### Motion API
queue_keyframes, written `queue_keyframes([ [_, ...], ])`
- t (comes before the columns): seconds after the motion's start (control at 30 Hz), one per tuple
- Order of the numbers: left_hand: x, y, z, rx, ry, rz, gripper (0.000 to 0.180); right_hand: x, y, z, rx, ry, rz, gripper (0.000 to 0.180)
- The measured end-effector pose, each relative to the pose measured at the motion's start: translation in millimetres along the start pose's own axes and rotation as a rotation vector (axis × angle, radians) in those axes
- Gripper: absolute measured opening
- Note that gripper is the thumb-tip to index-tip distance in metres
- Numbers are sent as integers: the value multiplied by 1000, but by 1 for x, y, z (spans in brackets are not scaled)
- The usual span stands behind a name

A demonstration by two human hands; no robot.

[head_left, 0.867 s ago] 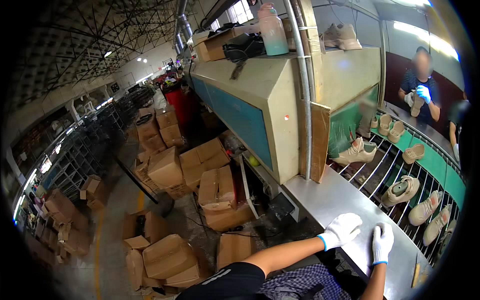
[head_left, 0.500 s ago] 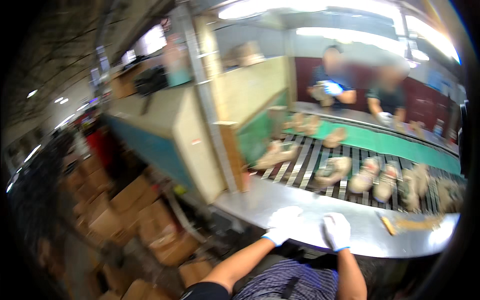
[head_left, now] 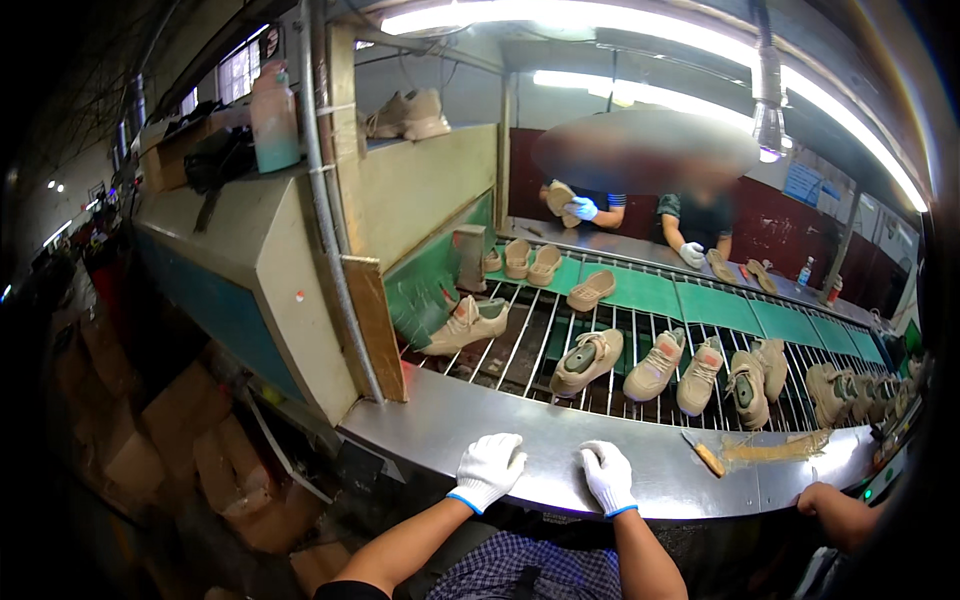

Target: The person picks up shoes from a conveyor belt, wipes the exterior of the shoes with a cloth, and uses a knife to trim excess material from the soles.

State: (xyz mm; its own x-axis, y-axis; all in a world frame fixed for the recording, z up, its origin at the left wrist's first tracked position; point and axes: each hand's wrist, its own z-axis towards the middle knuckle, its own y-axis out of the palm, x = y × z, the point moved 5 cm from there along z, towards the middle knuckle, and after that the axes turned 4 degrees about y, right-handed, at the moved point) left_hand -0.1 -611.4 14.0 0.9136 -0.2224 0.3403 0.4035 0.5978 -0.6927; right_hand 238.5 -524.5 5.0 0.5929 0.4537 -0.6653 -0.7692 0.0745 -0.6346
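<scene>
My left hand (head_left: 488, 472), in a white knit glove with a blue cuff, rests on the steel counter (head_left: 430, 415) near its front edge. Its fingers are loosely curled in, and nothing shows in them. A short way to the right, my right hand (head_left: 607, 478), gloved the same way, also lies curled on the counter without any visible object. Beyond the hands, beige lace-up shoes stand on a conveyor of metal rods; the closest are one shoe (head_left: 587, 362) and another shoe (head_left: 655, 366). To the right lies a knife-like tool with a yellow handle (head_left: 709, 459).
A green belt strip (head_left: 640, 290) carries beige soles (head_left: 592, 290) along the far side. Two co-workers handle shoe parts behind it. A beige machine housing (head_left: 300, 290) and metal post (head_left: 325, 200) bound the left; cartons (head_left: 185, 405) lie below. Another person's forearm (head_left: 840, 512) reaches in at right.
The view has swung to the right and steadied, so the counter and conveyor sit further left. Both gloved hands stay on the counter. Another person's forearm now shows at the right.
</scene>
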Motion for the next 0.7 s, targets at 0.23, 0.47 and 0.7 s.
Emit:
queue_keyframes([
  [0.23,-1,-1,0,28,-1,-28,26,2,6,16,-37,36,38,19],
  [0.47,-2,-1,5,24,8,-23,23,13,17,33,-47,25,1,21],
  [0.7,2,-11,7,53,56,42,19,0,27,51,-183,81,-72,32],
])
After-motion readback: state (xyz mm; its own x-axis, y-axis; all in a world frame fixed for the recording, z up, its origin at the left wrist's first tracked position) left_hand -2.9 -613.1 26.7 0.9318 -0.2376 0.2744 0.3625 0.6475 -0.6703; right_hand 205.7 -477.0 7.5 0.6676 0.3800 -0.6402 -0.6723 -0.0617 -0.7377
